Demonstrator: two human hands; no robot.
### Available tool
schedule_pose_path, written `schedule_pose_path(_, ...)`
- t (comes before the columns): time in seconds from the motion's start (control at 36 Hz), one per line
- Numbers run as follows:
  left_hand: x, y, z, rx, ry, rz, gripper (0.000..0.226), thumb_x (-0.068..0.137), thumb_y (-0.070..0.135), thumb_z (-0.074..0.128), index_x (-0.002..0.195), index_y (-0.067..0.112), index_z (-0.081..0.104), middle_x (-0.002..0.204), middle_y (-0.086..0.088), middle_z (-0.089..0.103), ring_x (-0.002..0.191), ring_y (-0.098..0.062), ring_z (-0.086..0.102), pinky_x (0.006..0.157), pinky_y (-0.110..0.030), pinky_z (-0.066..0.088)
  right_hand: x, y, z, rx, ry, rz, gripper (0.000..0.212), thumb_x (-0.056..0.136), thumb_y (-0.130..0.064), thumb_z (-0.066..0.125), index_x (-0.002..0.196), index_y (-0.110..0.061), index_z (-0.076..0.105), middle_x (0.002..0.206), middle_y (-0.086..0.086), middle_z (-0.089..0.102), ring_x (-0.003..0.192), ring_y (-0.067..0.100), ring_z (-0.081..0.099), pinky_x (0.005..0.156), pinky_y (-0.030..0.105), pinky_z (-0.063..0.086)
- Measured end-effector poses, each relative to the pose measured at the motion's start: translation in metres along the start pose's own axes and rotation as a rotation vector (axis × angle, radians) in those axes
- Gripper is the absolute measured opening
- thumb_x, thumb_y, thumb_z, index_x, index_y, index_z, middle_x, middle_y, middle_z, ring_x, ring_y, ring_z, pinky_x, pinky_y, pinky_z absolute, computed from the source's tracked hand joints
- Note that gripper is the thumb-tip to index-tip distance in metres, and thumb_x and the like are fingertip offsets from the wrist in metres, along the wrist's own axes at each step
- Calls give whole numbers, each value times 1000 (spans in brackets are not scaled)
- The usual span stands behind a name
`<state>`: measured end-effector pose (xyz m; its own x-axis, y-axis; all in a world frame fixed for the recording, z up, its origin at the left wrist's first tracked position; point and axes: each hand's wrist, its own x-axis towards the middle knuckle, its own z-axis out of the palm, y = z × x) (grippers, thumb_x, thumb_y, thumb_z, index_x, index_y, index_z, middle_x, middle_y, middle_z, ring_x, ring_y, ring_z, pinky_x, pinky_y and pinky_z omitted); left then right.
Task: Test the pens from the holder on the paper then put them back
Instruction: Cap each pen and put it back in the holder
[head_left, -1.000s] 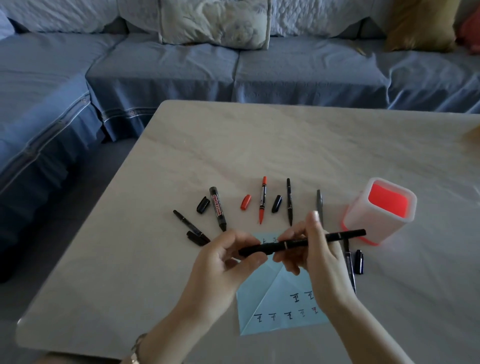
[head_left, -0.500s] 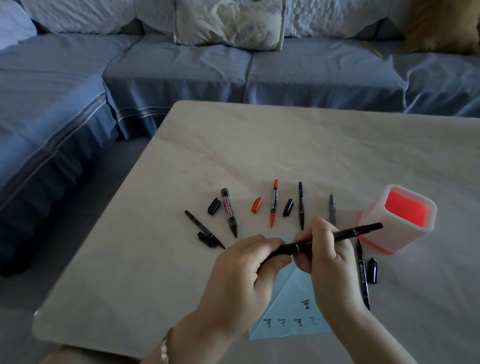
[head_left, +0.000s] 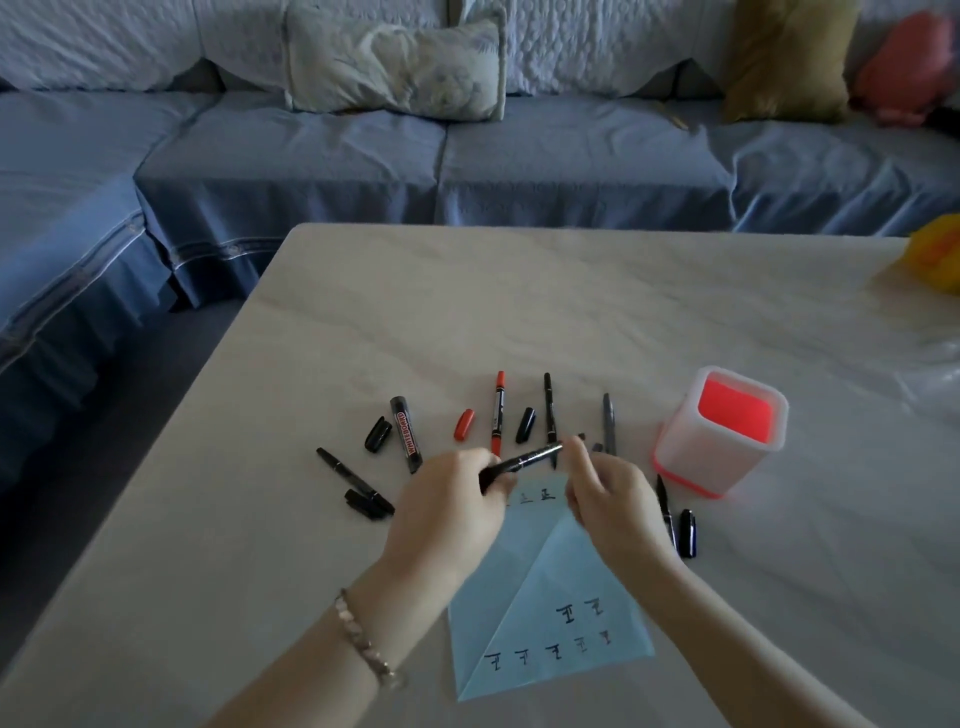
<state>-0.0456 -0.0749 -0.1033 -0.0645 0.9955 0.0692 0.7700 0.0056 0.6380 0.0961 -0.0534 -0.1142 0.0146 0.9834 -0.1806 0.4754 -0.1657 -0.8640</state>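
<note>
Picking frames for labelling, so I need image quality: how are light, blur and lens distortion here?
In the head view: dim bluish light, no hard shadows, the holder glowing red inside; motion smears the right hand at its fingertips by the black pen; the whiteboard marker label is legible; wide-angle bending bows the sofa at left.

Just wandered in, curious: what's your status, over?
Left hand grips black pen, right hand pinches its end. Pen above blue paper. Holder unobstructed, loose pens lie around.
</note>
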Motion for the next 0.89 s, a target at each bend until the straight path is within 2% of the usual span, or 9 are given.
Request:
schedule_pose_path(0.08, 3, 8, 3, -43, 9, 78, 21, 90, 31, 56, 92, 13, 69, 61, 4, 57, 49, -11, 48, 41, -14, 28, 0, -4, -18, -251, 103, -354, 9, 84, -25, 61, 88, -17, 63, 79, -9, 50, 57, 8, 42, 60, 30, 45)
schedule_pose_path(0.14, 2, 19, 3, -142, 29, 150, 17, 88, 27, 61, 99, 19, 71, 71, 8, 65, 57, -5, 56, 49, -9, 39, 3, -5, -29, -413, 30, -528, 32, 82, -15, 65, 113, -22, 62, 103, -11, 48, 67, 7, 46, 70, 30, 50)
schedule_pose_path(0.22, 2, 36, 2, -308, -5, 197, 16, 84, 21, 66, 100, 21, 71, 81, 16, 68, 76, 1, 64, 64, -7, 46, 8, -8, -44, -479, 11, -670, 27, 77, -9, 61, 102, -16, 69, 102, -3, 60, 76, 10, 56, 67, 30, 53)
schedule_pose_path(0.33, 5, 39, 3, -467, -45, 129, 17, 83, 23, 66, 100, 27, 67, 76, 17, 66, 70, 4, 60, 62, -6, 43, 15, -6, -65, -444, 94, -826, 21, 82, -22, 53, 89, -14, 71, 81, -1, 66, 68, 7, 57, 63, 20, 49)
schedule_pose_path(0.53, 5, -4, 8, -168, -101, -18, 14, 90, 27, 52, 102, 28, 59, 91, 13, 59, 83, 4, 54, 69, -9, 41, 48, 3, -121, 11, 537, -453, 9, 88, -11, 58, 87, -18, 62, 85, 8, 65, 64, -5, 62, 62, 2, 46)
schedule_pose_path(0.64, 3, -28, 12, -142, -105, -83, 12, 91, 18, 54, 91, 27, 61, 90, 8, 61, 83, 0, 56, 68, -9, 40, 59, 28, -122, -129, 526, -293, 17, 91, -12, 52, 91, -2, 66, 95, 15, 62, 75, 6, 64, 59, -4, 36)
schedule_pose_path(0.72, 0, -40, 13, -129, -85, -95, 22, 88, 11, 58, 81, 31, 56, 84, 10, 60, 78, -3, 57, 65, -11, 42, 58, 40, -115, -134, 491, -207, 12, 87, -9, 56, 97, -9, 62, 85, 6, 61, 77, 23, 57, 59, 12, 35)
schedule_pose_path(0.78, 0, -49, 14, -109, -74, -110, 29, 87, 8, 60, 78, 35, 54, 83, 11, 61, 76, -7, 59, 65, -15, 43, 59, 45, -112, -186, 471, -179, 6, 84, -11, 60, 91, -11, 60, 85, 7, 62, 80, 24, 56, 66, 22, 34)
schedule_pose_path(0.89, 2, -66, 12, -89, -66, -172, 15, 86, 10, 61, 88, 25, 63, 86, 4, 65, 80, -14, 61, 68, -21, 44, 60, 47, -107, -296, 409, -132, 5, 82, -19, 64, 84, -16, 61, 97, 7, 60, 83, 15, 48, 64, 16, 26)
